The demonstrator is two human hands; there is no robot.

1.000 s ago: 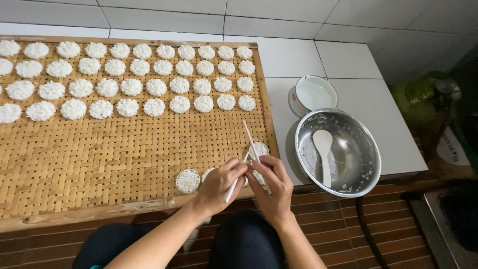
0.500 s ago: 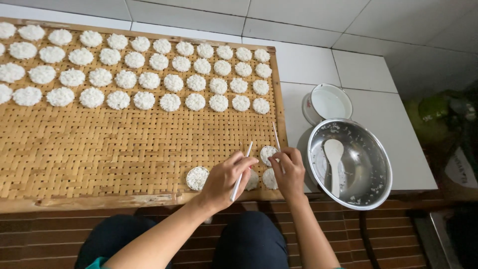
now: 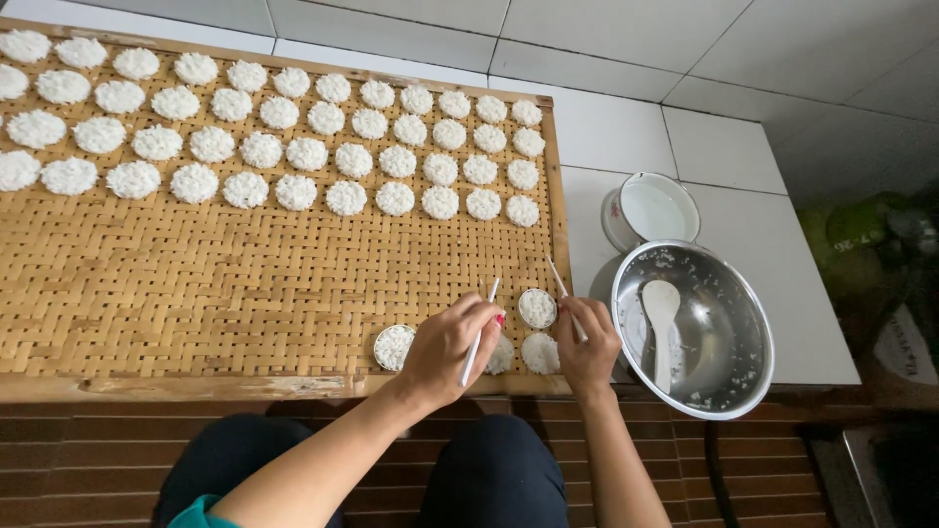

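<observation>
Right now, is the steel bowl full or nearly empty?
Nearly empty: the steel bowl shows bare metal, scattered white bits, and a white spoon lying inside.

The right hand [image 3: 587, 350] and left hand [image 3: 448, 349], clasped together a second ago, now sit apart at the frame's lower centre, each gripping one stick.

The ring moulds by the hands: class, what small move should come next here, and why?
Probably push the rice out of the filled ring mould with the stick in the right hand. That mould sits full beside the stick's tip, an unmoulded cake already lies just below it, and the left hand holds its own stick near another full mould.
</observation>
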